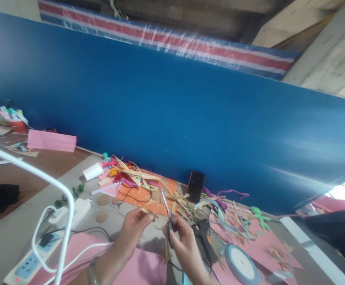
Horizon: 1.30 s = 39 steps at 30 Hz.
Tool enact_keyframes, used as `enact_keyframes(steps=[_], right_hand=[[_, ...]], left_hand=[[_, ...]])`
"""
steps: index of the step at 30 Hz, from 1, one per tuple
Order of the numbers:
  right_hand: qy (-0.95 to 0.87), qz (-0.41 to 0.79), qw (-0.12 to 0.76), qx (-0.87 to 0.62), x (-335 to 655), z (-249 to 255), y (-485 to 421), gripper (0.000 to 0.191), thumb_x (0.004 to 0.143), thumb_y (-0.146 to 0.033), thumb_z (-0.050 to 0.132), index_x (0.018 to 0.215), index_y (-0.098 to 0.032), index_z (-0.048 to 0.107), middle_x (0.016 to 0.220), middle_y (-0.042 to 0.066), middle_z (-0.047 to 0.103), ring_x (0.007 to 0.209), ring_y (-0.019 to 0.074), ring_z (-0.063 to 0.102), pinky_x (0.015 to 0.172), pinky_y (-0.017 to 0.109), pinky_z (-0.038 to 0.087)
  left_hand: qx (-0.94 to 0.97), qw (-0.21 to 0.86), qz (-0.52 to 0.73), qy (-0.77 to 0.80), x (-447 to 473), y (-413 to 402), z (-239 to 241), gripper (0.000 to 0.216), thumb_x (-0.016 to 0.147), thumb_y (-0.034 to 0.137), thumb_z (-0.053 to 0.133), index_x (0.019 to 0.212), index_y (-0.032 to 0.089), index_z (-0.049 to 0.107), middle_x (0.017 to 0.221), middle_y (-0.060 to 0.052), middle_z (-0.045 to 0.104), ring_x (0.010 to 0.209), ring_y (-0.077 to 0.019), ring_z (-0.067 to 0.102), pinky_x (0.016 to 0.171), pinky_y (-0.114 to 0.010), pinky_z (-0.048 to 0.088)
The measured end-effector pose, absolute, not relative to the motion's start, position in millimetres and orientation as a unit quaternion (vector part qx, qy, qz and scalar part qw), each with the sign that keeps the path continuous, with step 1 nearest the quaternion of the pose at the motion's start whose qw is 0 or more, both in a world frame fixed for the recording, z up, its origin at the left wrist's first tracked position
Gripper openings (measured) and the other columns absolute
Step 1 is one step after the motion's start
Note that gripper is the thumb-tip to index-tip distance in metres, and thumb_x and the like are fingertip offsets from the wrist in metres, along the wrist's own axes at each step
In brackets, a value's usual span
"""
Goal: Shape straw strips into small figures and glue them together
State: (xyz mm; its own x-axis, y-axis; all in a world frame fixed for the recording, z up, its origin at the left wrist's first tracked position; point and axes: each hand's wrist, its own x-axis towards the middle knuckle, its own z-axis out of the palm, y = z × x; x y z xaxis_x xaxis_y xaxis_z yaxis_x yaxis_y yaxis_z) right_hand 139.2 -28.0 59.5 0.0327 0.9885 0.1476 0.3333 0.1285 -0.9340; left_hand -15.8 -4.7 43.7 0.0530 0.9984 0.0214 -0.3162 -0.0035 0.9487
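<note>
My right hand (pixel 182 239) grips a pair of scissors (pixel 165 202) by its black handles, the blades pointing up and away from me. Just left of it, my left hand (pixel 137 225) pinches a small tan piece (pixel 145 211), which looks like a scrap of dried leaf or husk. The two hands are close together above the grey table. Beyond them lies an orange sheet (pixel 151 202) strewn with dry husk strips (pixel 137 173). A black glue gun (pixel 203 237) rests right beside my right hand.
A phone (pixel 195 186) leans on the blue partition (pixel 184 118). A white power strip (pixel 30 263) with cables and a white curved stand (pixel 70 206) occupy the left. Pink sheets (pixel 148 267), a roll of tape (pixel 242 264) and a white cup (pixel 93 172) lie around.
</note>
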Motion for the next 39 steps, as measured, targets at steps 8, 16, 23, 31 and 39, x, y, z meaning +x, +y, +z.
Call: enact_keyframes(steps=[8,16,23,31,39], right_hand=[[-0.716,0.262,0.245,-0.599,176.4,88.1,-43.3,0.018,0.068,-0.026,0.064,0.064,-0.021,0.047,0.063,-0.004,0.048,0.061,0.0141,0.043,0.058,0.024,0.035],[-0.727,0.237,0.176,-0.620,175.3,86.0,-51.6,0.018,0.066,-0.026,0.067,0.064,-0.021,0.049,0.063,-0.003,0.053,0.064,0.0158,0.048,0.060,0.026,0.034],[-0.719,0.262,0.134,-0.629,172.2,96.6,-52.4,0.023,0.068,-0.027,0.062,0.062,-0.021,0.041,0.061,-0.006,0.046,0.061,0.0131,0.045,0.059,0.024,0.033],[-0.717,0.293,0.097,-0.626,173.1,105.6,-51.4,0.023,0.069,-0.028,0.060,0.062,-0.021,0.039,0.062,-0.005,0.046,0.063,0.0132,0.044,0.061,0.024,0.033],[-0.716,0.307,0.095,-0.620,178.1,102.3,-50.4,0.027,0.070,-0.028,0.061,0.061,-0.021,0.037,0.061,-0.005,0.044,0.063,0.0131,0.041,0.060,0.024,0.030]], left_hand=[[0.473,0.569,0.556,0.379,-14.8,6.7,20.2,0.018,0.070,0.033,0.068,0.068,0.016,0.072,0.072,-0.008,0.073,0.077,-0.0232,0.066,0.073,-0.031,0.049],[0.478,0.576,0.564,0.349,-18.9,0.5,29.3,0.010,0.071,0.020,0.065,0.075,0.017,0.074,0.079,-0.006,0.074,0.076,-0.0198,0.065,0.073,-0.028,0.048],[0.486,0.580,0.560,0.338,-20.5,-5.1,40.5,0.008,0.071,0.018,0.065,0.071,0.016,0.073,0.076,-0.006,0.074,0.073,-0.0186,0.064,0.071,-0.026,0.047],[0.485,0.591,0.554,0.330,-19.4,-4.6,37.5,0.005,0.069,0.019,0.068,0.066,0.015,0.070,0.065,-0.003,0.069,0.069,-0.0175,0.062,0.069,-0.025,0.046],[0.481,0.599,0.542,0.341,-18.4,-5.8,38.6,0.007,0.068,0.021,0.068,0.067,0.015,0.070,0.065,-0.002,0.068,0.067,-0.0164,0.059,0.067,-0.025,0.045]])
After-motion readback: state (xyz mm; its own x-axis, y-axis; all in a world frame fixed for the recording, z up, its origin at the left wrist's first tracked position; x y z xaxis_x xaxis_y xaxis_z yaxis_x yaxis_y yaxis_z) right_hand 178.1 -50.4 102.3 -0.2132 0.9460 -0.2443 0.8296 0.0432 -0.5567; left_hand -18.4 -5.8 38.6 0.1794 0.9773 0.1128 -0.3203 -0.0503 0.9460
